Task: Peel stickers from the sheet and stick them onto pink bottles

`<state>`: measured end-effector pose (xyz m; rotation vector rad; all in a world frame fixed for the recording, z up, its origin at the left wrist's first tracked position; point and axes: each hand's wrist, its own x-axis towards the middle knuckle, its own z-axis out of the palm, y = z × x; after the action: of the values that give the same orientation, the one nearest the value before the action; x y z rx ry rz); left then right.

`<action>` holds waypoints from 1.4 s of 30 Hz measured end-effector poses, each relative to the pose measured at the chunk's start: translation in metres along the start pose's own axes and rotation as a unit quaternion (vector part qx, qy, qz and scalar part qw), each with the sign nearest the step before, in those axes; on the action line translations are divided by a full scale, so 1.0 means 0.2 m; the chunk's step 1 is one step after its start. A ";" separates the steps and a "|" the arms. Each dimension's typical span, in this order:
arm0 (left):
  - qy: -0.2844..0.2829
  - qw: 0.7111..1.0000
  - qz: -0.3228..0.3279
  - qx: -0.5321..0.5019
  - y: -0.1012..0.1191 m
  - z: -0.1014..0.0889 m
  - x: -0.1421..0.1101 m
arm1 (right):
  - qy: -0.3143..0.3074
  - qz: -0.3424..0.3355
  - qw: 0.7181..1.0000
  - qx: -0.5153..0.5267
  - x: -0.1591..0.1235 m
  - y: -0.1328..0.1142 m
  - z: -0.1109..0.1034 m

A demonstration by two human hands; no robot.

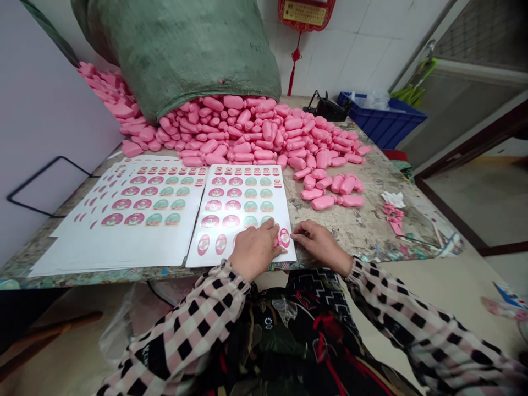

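My left hand (256, 248) rests on the lower right of a white sticker sheet (243, 217), fingers curled. A bit of pink shows between its thumb and forefinger; it looks like a small pink bottle (278, 241), mostly hidden. My right hand (319, 246) is at the sheet's right edge, thumb and fingertips drawn together beside an oval pink sticker (285, 237). Whether a sticker is between those fingertips is too small to tell. Rows of pink and green stickers cover the sheet.
A heap of pink bottles (247, 132) spills from a green sack (185, 55) across the back. More sticker sheets (152, 242) lie fanned out at left. Pink scraps (394, 217) lie near the right edge. Behind are a black tape dispenser (328, 107) and a blue crate (379, 124).
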<state>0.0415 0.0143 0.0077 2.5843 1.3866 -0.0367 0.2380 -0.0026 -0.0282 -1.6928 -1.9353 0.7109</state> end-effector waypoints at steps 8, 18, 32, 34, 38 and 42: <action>-0.005 1.000 0.008 -0.011 -0.02 0.00 0.03 | -0.022 0.072 0.997 0.002 0.03 -0.01 0.00; -0.013 0.999 0.009 -0.031 -0.04 0.01 0.05 | 0.051 0.121 0.989 -0.067 0.01 -0.12 0.00; 0.007 0.997 0.016 -0.079 -0.04 0.01 0.04 | 0.185 0.092 0.973 0.101 -0.07 -0.11 0.03; 0.012 0.994 0.018 -0.112 -0.05 0.01 0.03 | 0.203 0.102 0.963 0.145 -0.08 -0.10 0.02; 0.070 0.950 -0.018 -0.304 -0.07 0.00 -0.02 | 0.196 0.118 0.948 0.223 -0.09 -0.08 -0.02; 0.081 0.752 -0.114 -0.644 -0.06 -0.03 -0.04 | 0.185 0.105 0.929 0.301 -0.09 -0.14 -0.04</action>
<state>0.0260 0.0146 0.0122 1.2496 1.0887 0.8149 0.2249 -0.0224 -0.0049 -1.5064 -1.1303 0.8764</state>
